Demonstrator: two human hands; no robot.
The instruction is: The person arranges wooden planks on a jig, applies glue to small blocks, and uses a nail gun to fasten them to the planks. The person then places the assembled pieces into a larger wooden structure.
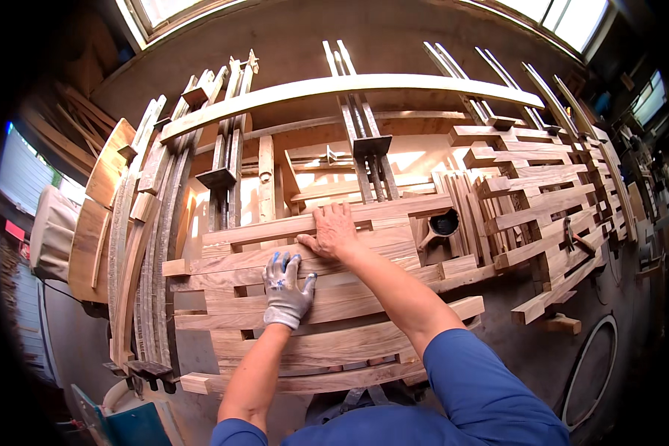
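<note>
In front of me lies a panel of pale brown wooden boards, side by side with staggered ends and slots between them. My left hand, in a grey and white glove, rests on the middle boards with its fingers spread. Bare, my right hand is closed over the panel's farthest board. Its fingers bend over the far edge, and the thumb points left on the near side. The fingertips are partly hidden. Right of the panel, a round dark cup with a wooden handle sits by some upright strips.
Metal bar clamps stretch away beyond the panel, with a long pale plank across them. More clamps stand at left. Another stack of slotted boards is at right. A hoop lies on the floor, lower right.
</note>
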